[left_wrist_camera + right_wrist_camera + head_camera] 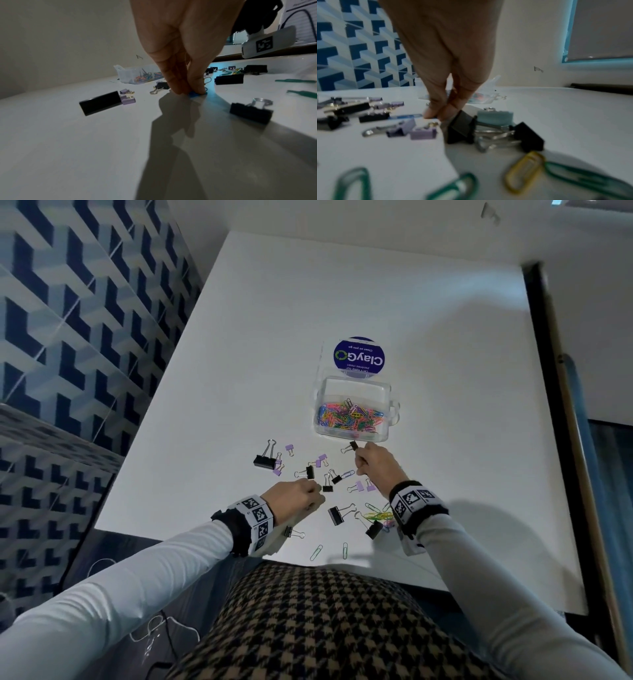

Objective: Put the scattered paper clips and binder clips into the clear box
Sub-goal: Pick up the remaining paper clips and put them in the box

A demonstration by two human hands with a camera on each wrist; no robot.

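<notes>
The clear box [352, 386] stands open on the white table [308, 302], with several coloured paper clips in it; its lid [359, 357] lies behind. Black and lilac binder clips [264, 461] and coloured paper clips [375, 515] lie scattered in front of it. My left hand [310, 494] is down on the table, its fingertips [180, 90] pinching a small blue clip [194, 94]. My right hand [359, 467] is just in front of the box, with its fingertips [431, 115] pinched together at the end of a blue paper clip [406, 116]. A black binder clip [352, 446] lies beside that hand.
The table's near edge [342, 568] runs just behind two green paper clips [317, 552]. A patterned blue wall [68, 337] is to the left and a dark frame [555, 405] lines the table's right side. Bare tabletop stretches behind and to both sides of the box.
</notes>
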